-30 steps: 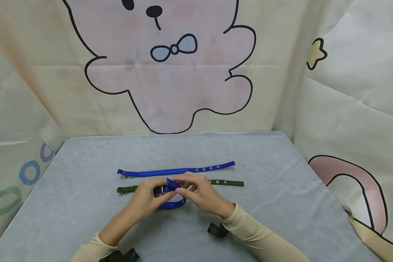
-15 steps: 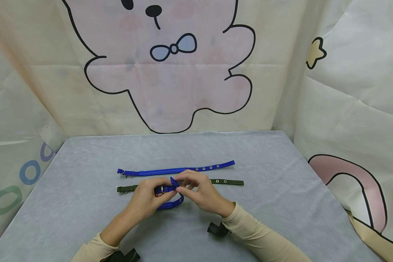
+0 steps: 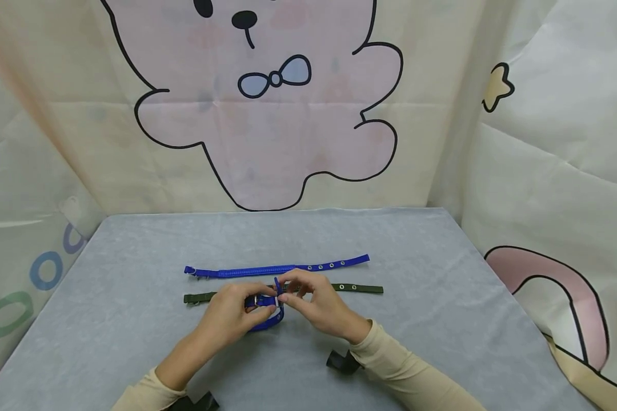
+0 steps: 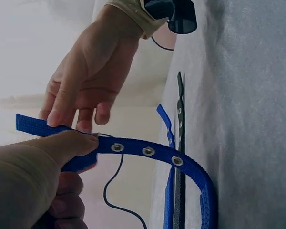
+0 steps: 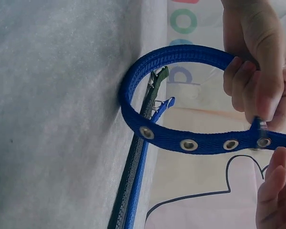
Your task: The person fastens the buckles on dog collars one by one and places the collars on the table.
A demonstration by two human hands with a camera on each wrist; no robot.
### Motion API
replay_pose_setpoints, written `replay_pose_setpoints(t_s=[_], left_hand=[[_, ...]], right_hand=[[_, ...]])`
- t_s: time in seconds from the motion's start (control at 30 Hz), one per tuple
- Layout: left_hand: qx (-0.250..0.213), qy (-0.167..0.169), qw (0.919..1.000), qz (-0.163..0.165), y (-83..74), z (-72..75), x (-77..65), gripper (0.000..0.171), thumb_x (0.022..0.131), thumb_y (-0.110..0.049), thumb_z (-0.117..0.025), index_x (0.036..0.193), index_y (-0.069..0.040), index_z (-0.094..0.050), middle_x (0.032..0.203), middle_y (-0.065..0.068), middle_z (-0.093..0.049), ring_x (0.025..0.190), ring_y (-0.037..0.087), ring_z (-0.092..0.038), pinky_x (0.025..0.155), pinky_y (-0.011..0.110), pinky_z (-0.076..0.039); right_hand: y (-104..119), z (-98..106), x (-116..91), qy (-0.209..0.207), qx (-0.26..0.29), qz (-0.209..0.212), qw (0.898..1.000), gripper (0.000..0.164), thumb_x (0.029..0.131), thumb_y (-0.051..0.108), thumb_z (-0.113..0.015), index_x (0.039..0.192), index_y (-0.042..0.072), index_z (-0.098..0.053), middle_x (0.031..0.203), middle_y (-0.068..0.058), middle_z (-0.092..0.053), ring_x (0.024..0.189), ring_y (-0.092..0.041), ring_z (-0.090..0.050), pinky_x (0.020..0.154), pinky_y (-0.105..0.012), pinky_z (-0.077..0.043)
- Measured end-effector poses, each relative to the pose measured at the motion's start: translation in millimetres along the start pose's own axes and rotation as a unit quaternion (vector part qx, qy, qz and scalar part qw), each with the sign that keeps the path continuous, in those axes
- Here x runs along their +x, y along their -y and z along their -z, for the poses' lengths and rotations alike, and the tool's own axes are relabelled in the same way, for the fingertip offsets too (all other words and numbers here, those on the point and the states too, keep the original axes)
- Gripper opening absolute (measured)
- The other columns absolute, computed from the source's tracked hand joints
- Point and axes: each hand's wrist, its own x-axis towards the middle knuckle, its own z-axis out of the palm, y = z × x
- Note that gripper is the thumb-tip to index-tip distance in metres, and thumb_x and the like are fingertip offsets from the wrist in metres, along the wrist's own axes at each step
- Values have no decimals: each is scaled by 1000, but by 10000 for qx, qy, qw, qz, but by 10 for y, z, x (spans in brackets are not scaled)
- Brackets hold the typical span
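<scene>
A blue collar (image 3: 267, 324) with metal eyelets is bent into a loop between both hands, above the table. My left hand (image 3: 231, 311) pinches it by the buckle, thumb on top of the strap in the left wrist view. My right hand (image 3: 316, 302) has thumb and fingertips at the strap's free end, which pokes up beside the buckle. In the right wrist view the loop (image 5: 181, 143) is wide, and the strap passes through the metal buckle (image 5: 262, 129) near an eyelet. Part of the buckle is hidden by left fingers.
Behind the hands, a second blue collar (image 3: 257, 271) lies flat and straight on the grey table cloth (image 3: 133, 251). Nearer lies a green collar (image 3: 362, 288), partly covered by the hands. Printed curtains (image 3: 416, 188) stand around the table.
The strap's free end has turned from broad side to nearly edge-on. The loop's right side has shifted slightly left, and both hands stay almost in place.
</scene>
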Motion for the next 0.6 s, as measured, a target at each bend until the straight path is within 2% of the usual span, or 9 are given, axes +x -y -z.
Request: replay_pose_setpoints(t_s=[0.13,0.3,0.47,0.6], left_hand=[[220,83,9997,74,-4,-13,3,14,87,-23,-80,100,-22,-79,77,-10,-67,56,-1,-42,50,21,-38],[132,21,9998,148,4,-16,2,15,87,-22,-81,102,-23,-78,72,-13,-62,57,-1,-44,50,21,-38],[-275,-32,9991,318,33,6,24,29,88,-19,-80,116,-25,-75,77,-10,-63,58,2,-44,51,22,-39],[-739,88,9960,498,63,32,51,35,89,-17,-79,123,-21,-71,74,-4,-59,55,5,-43,49,23,-38]], right_hand=[[1,3,-6,-25,67,33,10000,20,99,8,-65,118,4,-66,109,-12,-71,95,-15,-68,76,-28,-57],[-42,-6,2,11,444,49,9990,20,101,6,-59,121,3,-62,112,-16,-70,94,-20,-68,73,-31,-59],[-94,10,27,-33,895,-47,9960,23,103,4,-56,124,-3,-57,113,-21,-67,100,-22,-68,72,-37,-61],[-115,20,40,-128,1098,-131,9938,24,103,2,-54,125,-6,-54,113,-24,-64,103,-27,-68,75,-38,-62]])
